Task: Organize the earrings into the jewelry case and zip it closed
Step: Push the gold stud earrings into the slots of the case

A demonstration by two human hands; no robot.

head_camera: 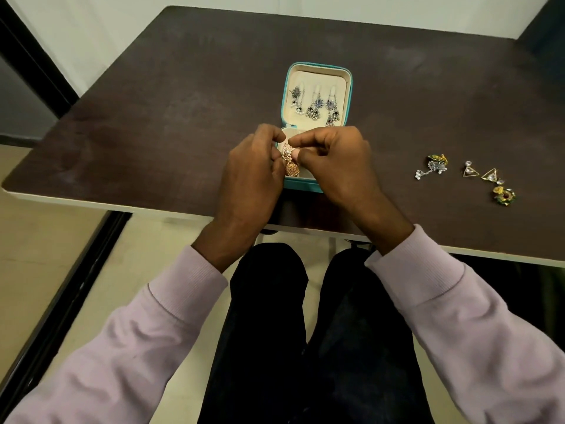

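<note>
- jewelry case (349, 87) lies open mid-table, near the front edge; teal shell, cream lining; lid half toward the far edge
- three silver dangle earrings (316, 107) hang in the lid half
- left hand (249, 175) and right hand (339, 166) meet over the case's near half; fingertips of both pinch a gold dome earring (290, 162), dome hanging down
- loose earrings (464, 175) lie in a cluster toward the table's (183, 87) right front edge, well apart from the case: silver-green, two triangles, yellow-green round
</note>
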